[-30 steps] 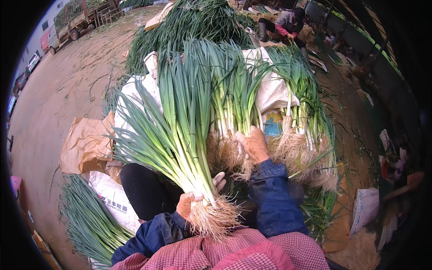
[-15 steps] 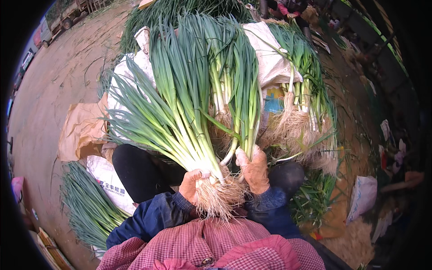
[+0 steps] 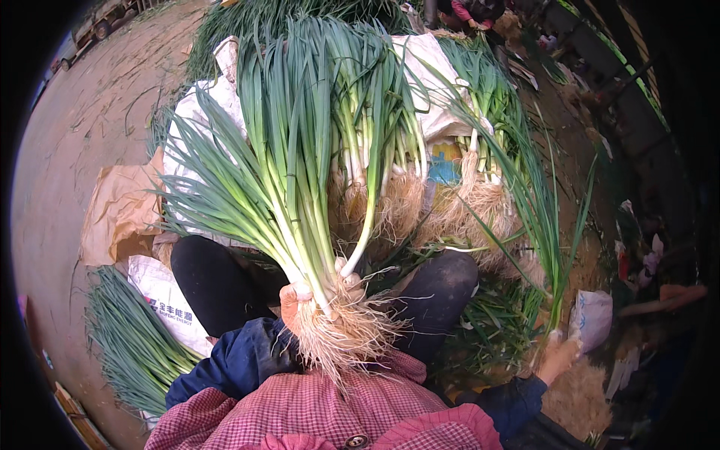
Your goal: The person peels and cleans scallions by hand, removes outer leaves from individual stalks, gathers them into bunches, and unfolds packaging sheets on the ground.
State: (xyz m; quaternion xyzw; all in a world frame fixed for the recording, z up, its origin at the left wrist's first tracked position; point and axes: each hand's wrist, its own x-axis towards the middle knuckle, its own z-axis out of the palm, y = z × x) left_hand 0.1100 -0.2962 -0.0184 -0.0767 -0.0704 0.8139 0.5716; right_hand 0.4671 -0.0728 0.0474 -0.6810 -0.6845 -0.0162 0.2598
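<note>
My left hand (image 3: 290,306) is closed round the white stem bases of a large bunch of green garlic (image 3: 296,217). Its long green leaves fan out away from me, and a tangle of pale roots (image 3: 345,330) hangs toward my lap. Off to the far right, my right hand (image 3: 559,358) grips a few thin green garlic plants (image 3: 553,292) low on their stems, their leaves pointing away from me. Beyond the big bunch, more green garlic (image 3: 401,187) lies with roots toward me, partly hidden by it.
A white sack (image 3: 427,82) lies among further bundles of green garlic (image 3: 499,105). At left are brown paper (image 3: 120,210) and another leafy pile (image 3: 131,330) by a printed white bag (image 3: 169,300). Loose leaves (image 3: 487,322) litter the ground at right. Another person (image 3: 476,11) sits far off.
My right hand has left the big bunch and swung far right, carrying a few plants. My left hand still holds the bunch. The view has shifted slightly.
</note>
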